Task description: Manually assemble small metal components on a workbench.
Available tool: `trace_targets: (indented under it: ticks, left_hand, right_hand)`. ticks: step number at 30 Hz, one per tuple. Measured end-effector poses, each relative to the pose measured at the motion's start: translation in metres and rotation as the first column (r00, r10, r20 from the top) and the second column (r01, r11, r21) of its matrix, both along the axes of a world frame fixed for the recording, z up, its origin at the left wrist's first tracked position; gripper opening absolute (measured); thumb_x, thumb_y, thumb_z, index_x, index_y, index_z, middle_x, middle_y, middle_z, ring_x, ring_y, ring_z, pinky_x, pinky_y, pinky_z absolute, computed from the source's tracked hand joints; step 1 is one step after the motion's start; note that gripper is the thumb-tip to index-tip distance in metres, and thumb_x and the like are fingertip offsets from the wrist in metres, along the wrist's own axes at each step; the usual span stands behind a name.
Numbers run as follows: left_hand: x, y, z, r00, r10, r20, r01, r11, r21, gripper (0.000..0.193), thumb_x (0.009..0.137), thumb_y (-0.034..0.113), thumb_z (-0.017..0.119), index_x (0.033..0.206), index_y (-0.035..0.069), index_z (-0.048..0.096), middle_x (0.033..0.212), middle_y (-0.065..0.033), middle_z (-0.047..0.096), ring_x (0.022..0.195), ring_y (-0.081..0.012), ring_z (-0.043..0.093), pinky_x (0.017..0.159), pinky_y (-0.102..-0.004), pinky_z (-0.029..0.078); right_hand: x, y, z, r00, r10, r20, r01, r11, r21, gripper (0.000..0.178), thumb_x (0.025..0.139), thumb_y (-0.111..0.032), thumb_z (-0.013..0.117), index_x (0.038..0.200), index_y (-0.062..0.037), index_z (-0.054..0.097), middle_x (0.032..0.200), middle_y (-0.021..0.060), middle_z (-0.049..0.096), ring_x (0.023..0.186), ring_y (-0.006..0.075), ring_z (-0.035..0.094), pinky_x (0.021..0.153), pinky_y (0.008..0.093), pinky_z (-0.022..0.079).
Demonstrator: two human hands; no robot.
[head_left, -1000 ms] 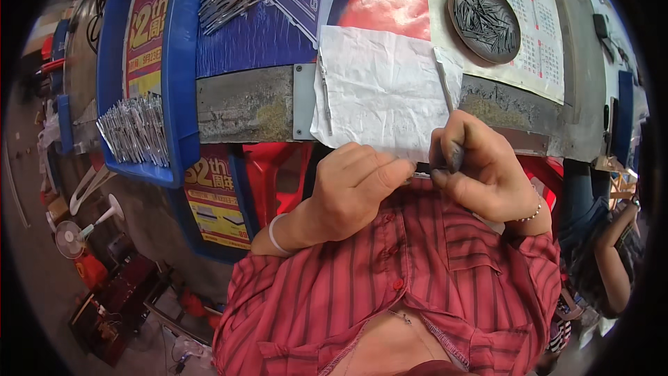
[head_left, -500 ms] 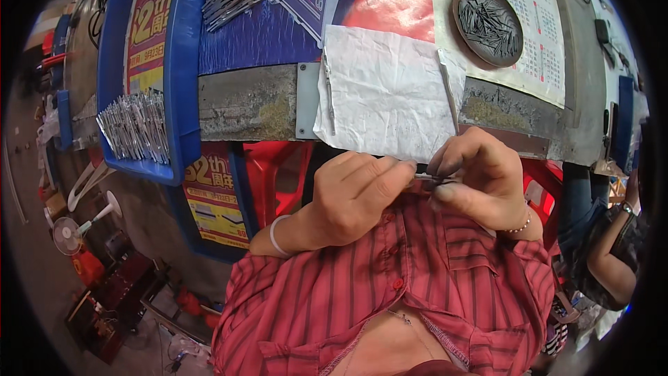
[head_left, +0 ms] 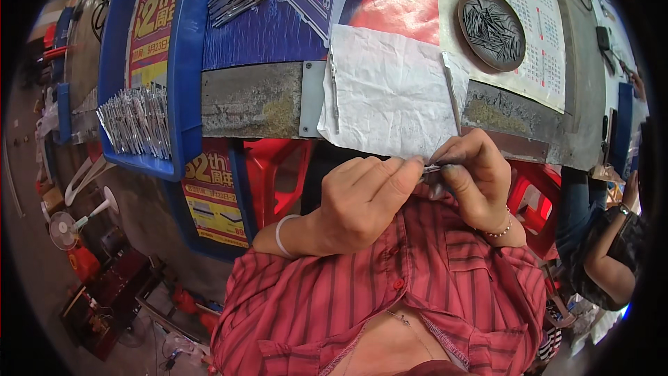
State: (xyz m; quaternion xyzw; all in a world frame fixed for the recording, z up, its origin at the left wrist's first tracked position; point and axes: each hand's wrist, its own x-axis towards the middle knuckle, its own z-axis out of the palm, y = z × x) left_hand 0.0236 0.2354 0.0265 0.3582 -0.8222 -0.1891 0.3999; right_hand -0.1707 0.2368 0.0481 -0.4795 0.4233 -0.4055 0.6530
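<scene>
Between the table and striped shirt, left hand and right hand pinch a small metal piece from opposite sides, apparently to steady it.

Fairly bright light, apparently from above, falls on the worktop: the white paper is palest, the glossy red sheet carries a washed-out sheen, and the metal pieces at left glint, while the floor is dim. Fisheye distortion bows the worktop's edges and the view fades to black at the corners, with the fan near the left rim soft. The middle is sharper, though the slim part between the left hand and right hand lacks clear detail.
</scene>
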Motion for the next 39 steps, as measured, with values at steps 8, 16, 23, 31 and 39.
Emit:
trace_targets:
  ticks: [8, 16, 23, 31, 39]
  left_hand:
    - [-0.008, -0.001, 0.007, 0.998, 0.055, 0.008, -0.055, 0.997, 0.062, 0.032, 0.069, -0.002, 0.073, 0.099, -0.003, 0.063, 0.077, -0.0120, 0.063, 0.059, -0.0238, 0.060, 0.051, -0.0318, 0.047]
    - [-0.014, 0.000, 0.012, 0.992, 0.039, 0.120, -0.047, 0.997, 0.064, 0.032, 0.070, -0.001, 0.072, 0.101, -0.004, 0.062, 0.078, -0.0122, 0.063, 0.060, -0.0232, 0.060, 0.051, -0.0317, 0.046]
    - [-0.018, -0.002, 0.013, 0.982, 0.006, 0.187, -0.014, 0.999, 0.040, 0.036, 0.067, 0.004, 0.060, 0.102, -0.007, 0.060, 0.081, -0.0128, 0.059, 0.063, -0.0213, 0.057, 0.055, -0.0305, 0.047]
    - [-0.023, -0.007, 0.016, 0.976, 0.018, 0.215, -0.026, 0.999, 0.033, 0.037, 0.068, 0.003, 0.060, 0.103, -0.007, 0.059, 0.080, -0.0128, 0.059, 0.063, -0.0218, 0.058, 0.055, -0.0311, 0.048]
    - [-0.034, -0.023, 0.024, 0.979, -0.013, 0.204, -0.021, 0.986, 0.167, 0.027, 0.072, 0.001, 0.059, 0.099, -0.004, 0.057, 0.075, -0.0128, 0.058, 0.063, -0.0249, 0.059, 0.054, -0.0334, 0.048]
  right_hand:
    - [0.004, 0.001, -0.007, 0.974, -0.196, 0.112, 0.191, 0.980, 0.050, 0.007, 0.092, -0.002, 0.053, 0.093, 0.0026, 0.048, 0.080, 0.0069, 0.059, 0.065, 0.0077, 0.057, 0.057, 0.0203, 0.047]
    - [-0.007, 0.003, -0.017, 0.994, -0.103, -0.034, 0.103, 0.995, -0.013, 0.008, 0.092, -0.006, 0.052, 0.091, 0.0006, 0.049, 0.076, 0.0040, 0.058, 0.061, 0.0048, 0.053, 0.052, 0.0177, 0.042]
    - [-0.007, 0.004, -0.018, 0.987, -0.146, 0.071, 0.138, 0.984, 0.113, 0.008, 0.093, -0.007, 0.052, 0.091, 0.0004, 0.049, 0.074, 0.0028, 0.056, 0.061, 0.0047, 0.053, 0.053, 0.0181, 0.042]
    - [-0.010, -0.003, -0.022, 0.982, -0.147, 0.119, 0.137, 0.987, 0.087, 0.010, 0.094, -0.009, 0.052, 0.091, 0.0009, 0.049, 0.076, 0.0038, 0.057, 0.061, 0.0060, 0.053, 0.057, 0.0191, 0.044]
    - [-0.023, -0.013, -0.024, 0.974, -0.153, 0.164, 0.128, 0.979, 0.156, 0.011, 0.095, -0.009, 0.050, 0.092, 0.0011, 0.050, 0.076, 0.0045, 0.058, 0.062, 0.0072, 0.055, 0.058, 0.0200, 0.045]
